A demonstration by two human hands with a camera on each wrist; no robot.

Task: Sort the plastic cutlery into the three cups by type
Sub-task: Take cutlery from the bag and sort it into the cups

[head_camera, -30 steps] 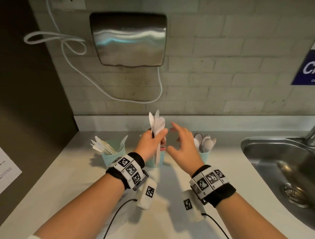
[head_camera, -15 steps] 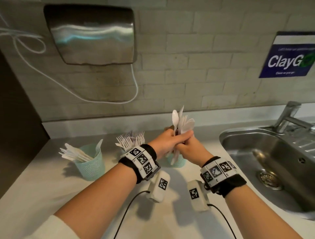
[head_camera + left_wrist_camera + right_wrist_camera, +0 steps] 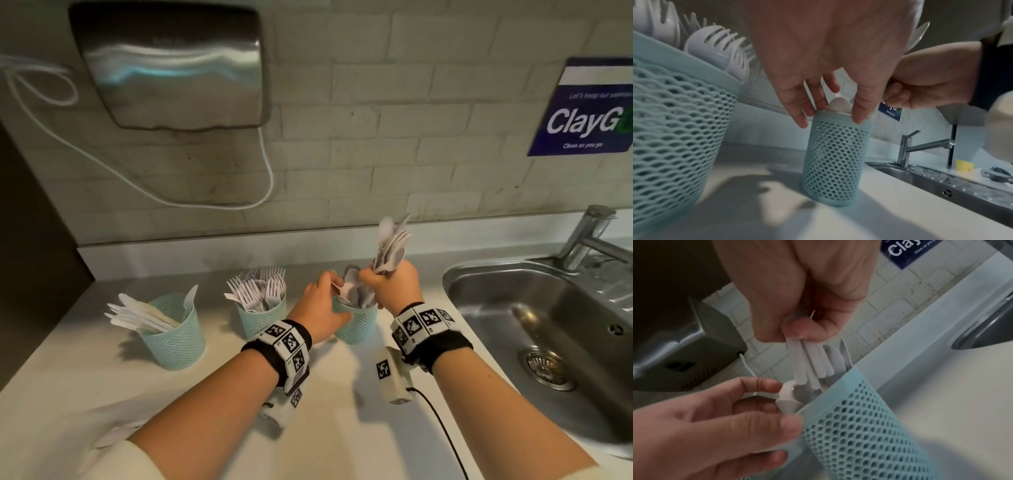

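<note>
Three teal mesh cups stand in a row on the counter. The left cup point(image 3: 174, 337) holds knives, the middle cup point(image 3: 262, 320) holds forks point(image 3: 719, 48), and the right cup point(image 3: 358, 325) holds spoons. My right hand point(image 3: 380, 281) grips a bundle of white spoons point(image 3: 390, 243) upright. Their handles point(image 3: 809, 360) point down into the spoon cup point(image 3: 859, 426). My left hand point(image 3: 334, 291) holds that cup point(image 3: 836, 162) at its rim, thumb outside, fingers against the spoons inside it.
A steel sink point(image 3: 548, 308) with a tap point(image 3: 589, 236) lies just right of the spoon cup. A hand dryer point(image 3: 171, 65) and its white cable hang on the tiled wall behind. A dark panel bounds the counter's left end. A yellow sponge point(image 3: 964, 165) sits behind the sink.
The spoon bundle passed from my left hand to my right, which now holds it alone over the spoon cup. My left hand dropped to the cup's rim. The head view swung right.
</note>
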